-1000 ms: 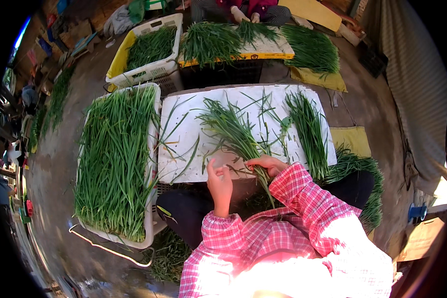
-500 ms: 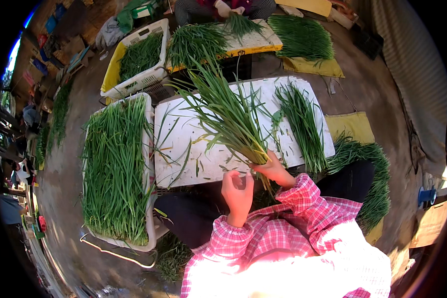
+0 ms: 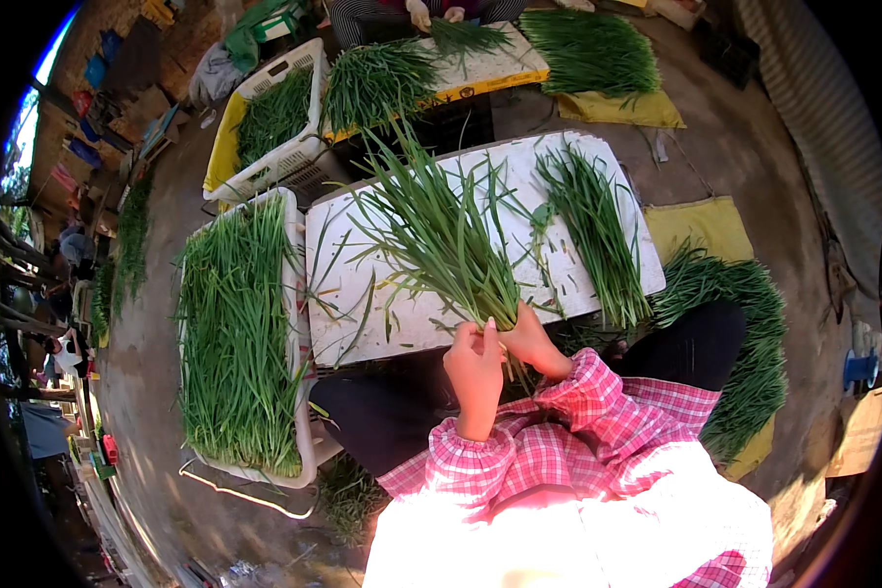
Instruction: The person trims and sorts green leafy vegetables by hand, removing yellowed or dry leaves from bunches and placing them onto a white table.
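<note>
A bunch of garlic chives slants over the white board, its leafy tips fanned toward the far side. My right hand is wrapped round its stems near the cut ends. Close against those stems, my left hand has thumb and fingers pinched together; what lies between them is too small to make out. Another chive bundle lies on the right part of the white board, where loose leaves and trimmings are scattered.
At left stands a white crate heaped with chives. Behind it is another crate. Across from me a person's hands work over a second board. More chives lie on yellow sacking at right.
My left hand has moved in to the stems, and its fingers have closed from a loose curl to a pinch. The bunch has tilted down slightly. The other person's hands have shifted left.
</note>
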`<state>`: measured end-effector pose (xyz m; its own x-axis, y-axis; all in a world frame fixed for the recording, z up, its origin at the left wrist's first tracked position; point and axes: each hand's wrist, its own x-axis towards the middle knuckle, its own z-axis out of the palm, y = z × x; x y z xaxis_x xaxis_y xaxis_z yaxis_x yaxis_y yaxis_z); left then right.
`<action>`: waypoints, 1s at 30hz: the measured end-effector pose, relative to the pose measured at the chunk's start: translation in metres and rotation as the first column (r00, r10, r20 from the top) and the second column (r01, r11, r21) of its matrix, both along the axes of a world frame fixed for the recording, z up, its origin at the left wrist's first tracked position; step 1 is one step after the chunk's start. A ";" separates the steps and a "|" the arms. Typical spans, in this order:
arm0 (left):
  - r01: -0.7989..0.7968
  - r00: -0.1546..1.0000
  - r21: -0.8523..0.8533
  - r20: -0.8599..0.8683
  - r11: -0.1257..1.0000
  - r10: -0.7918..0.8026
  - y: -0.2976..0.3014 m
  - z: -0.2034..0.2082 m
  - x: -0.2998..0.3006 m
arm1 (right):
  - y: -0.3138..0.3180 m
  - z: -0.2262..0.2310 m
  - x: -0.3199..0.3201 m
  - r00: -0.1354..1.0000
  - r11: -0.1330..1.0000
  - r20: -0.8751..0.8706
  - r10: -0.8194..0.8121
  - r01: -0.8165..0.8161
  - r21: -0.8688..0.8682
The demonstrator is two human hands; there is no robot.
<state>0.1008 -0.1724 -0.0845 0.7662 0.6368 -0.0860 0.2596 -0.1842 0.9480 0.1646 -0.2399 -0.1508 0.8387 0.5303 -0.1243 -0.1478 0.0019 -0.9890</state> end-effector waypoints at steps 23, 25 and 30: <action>0.128 0.987 0.444 -0.143 0.887 -0.071 -0.028 -0.016 -0.021 | -0.031 0.008 0.011 0.809 0.924 -0.522 0.269 -0.064 0.378; 0.128 0.987 0.458 -0.149 0.880 -0.066 -0.028 -0.016 -0.020 | -0.031 0.006 0.010 0.796 0.910 -0.535 0.284 -0.048 0.412; 0.184 0.975 0.520 -0.201 0.834 -0.091 -0.026 -0.027 -0.021 | -0.033 0.008 0.010 0.767 0.896 -0.553 0.325 -0.062 0.440</action>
